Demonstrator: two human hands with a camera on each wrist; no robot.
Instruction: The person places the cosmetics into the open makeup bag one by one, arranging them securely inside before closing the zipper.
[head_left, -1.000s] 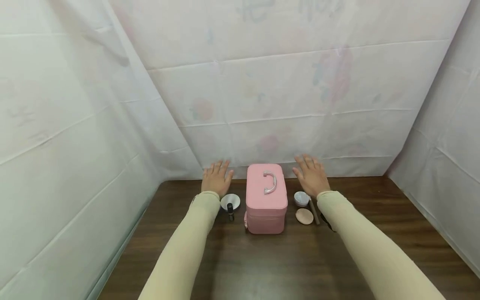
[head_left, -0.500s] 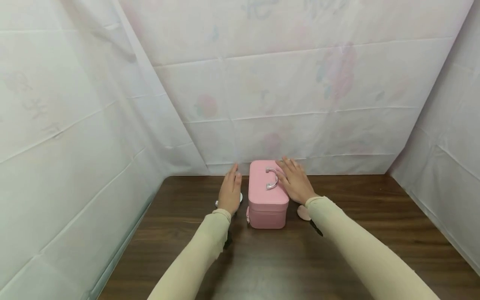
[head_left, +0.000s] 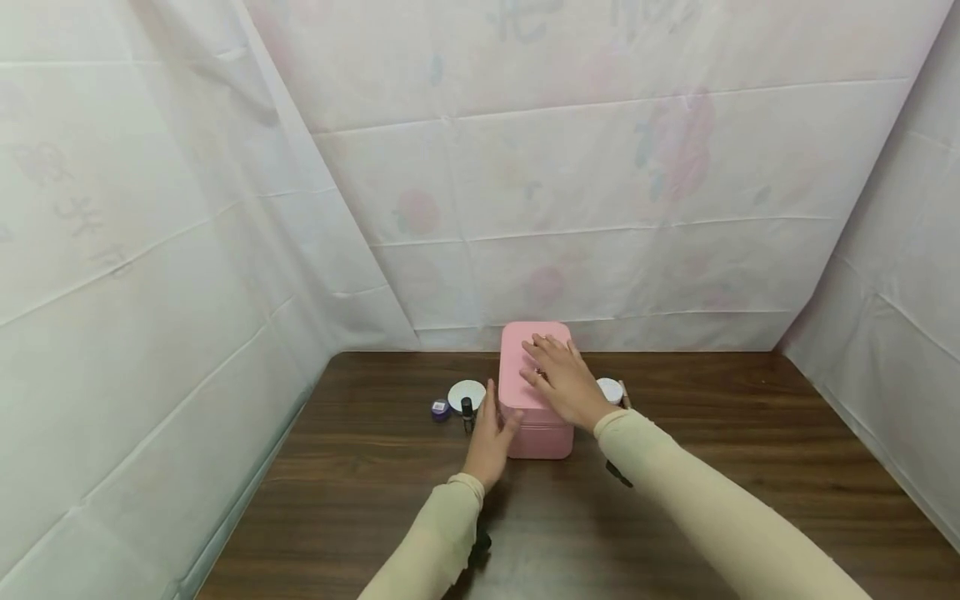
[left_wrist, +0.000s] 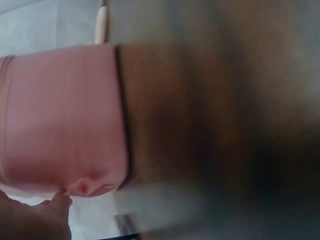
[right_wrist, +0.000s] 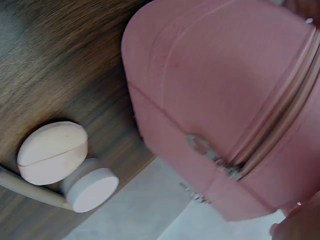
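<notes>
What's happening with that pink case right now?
A person has both hands on the pink case at the back of the wooden table. The right hand lies flat on its lid; the left hand touches its near left corner. The zipper looks closed. Small cosmetic jars sit on either side.

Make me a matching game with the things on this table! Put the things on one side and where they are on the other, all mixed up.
Things:
1. pink case
2. right hand
3. small purple jar
4. white round jar

Places:
A. farthest to the left on the table
B. lying flat on top of the case
C. just right of the case
D. in the middle, between the two hands

Pairs: 1-D, 2-B, 3-A, 4-C
</notes>
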